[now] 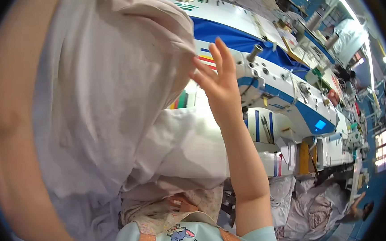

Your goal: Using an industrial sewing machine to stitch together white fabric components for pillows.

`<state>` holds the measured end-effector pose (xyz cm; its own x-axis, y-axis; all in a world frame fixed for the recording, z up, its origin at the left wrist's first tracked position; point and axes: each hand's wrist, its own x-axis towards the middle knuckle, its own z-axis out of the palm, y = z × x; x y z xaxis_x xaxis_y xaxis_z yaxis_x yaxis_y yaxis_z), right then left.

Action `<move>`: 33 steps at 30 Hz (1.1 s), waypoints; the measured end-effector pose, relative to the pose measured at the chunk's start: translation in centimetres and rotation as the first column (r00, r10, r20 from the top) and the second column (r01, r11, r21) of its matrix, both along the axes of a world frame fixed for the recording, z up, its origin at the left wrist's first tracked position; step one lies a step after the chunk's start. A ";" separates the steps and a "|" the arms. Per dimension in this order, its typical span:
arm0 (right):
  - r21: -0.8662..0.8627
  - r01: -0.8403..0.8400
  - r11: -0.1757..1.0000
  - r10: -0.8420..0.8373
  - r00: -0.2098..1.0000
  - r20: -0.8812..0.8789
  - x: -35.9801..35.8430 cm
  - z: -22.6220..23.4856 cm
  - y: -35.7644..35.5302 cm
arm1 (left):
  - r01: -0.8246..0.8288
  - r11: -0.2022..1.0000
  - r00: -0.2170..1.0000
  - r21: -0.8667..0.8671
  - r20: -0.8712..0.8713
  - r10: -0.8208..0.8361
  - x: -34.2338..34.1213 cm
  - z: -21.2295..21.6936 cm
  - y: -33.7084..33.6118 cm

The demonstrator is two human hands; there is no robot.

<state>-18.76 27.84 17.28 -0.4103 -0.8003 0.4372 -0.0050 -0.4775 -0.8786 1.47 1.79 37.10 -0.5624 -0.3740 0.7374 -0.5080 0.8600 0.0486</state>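
A large pale, off-white cloth (113,72) hangs in loose folds across the left and middle of the view. My left forearm runs up along its left side and leaves the picture at the top, so my left hand is out of sight. Beside the cloth's right edge, my right hand (219,83) is raised with its fingers apart and nothing in its palm. Two of its fingertips are at the cloth's edge; whether they touch it I cannot tell. Just right of that hand is a white and blue sewing machine (284,85) with a small lit screen.
More white fabric (181,143) lies over the table edge and my lap. A pen and other slim tools (266,129) rest by the machine. Crumpled pale cloth (311,206) is piled at lower right. Blue sheeting (222,31) and another white worktable (221,11) stand beyond.
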 end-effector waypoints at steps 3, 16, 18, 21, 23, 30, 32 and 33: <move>0.287 0.132 0.949 -0.064 0.969 -0.237 -0.3 -3.6 8.6 | 0.263 0.935 0.921 0.237 0.226 -0.316 -9.0 -6.2 6.3; 0.890 0.100 0.444 -0.531 0.829 0.172 8.0 -21.8 23.1 | -0.236 0.887 0.873 0.396 0.487 0.015 7.4 -33.7 14.5; 0.922 0.053 0.383 -0.463 0.875 0.142 8.7 -22.4 21.3 | -0.250 0.901 0.905 0.355 0.417 0.086 5.0 -31.9 9.2; 0.898 0.062 0.436 -0.179 0.984 0.019 9.8 -19.9 19.8 | -0.059 0.989 0.989 0.137 0.141 0.040 -0.5 -25.2 -1.0; 0.855 -0.190 0.482 0.032 0.979 0.200 9.6 -16.4 20.8 | -0.166 0.979 0.986 0.114 0.012 0.166 -4.3 -20.2 -4.8; 0.893 -0.271 0.359 0.154 0.961 0.230 10.3 -14.5 22.5 | 0.284 0.868 0.859 0.406 0.295 -0.419 -6.6 -26.5 7.8; 0.904 -0.353 0.241 0.084 0.936 0.343 10.1 -16.9 22.8 | 0.097 0.933 0.771 0.346 0.567 -0.291 -3.6 -30.2 8.3; 0.925 -0.326 0.196 -0.044 0.939 0.341 10.4 -17.8 23.0 | 0.018 0.947 0.801 0.322 0.561 -0.207 -2.3 -31.4 7.3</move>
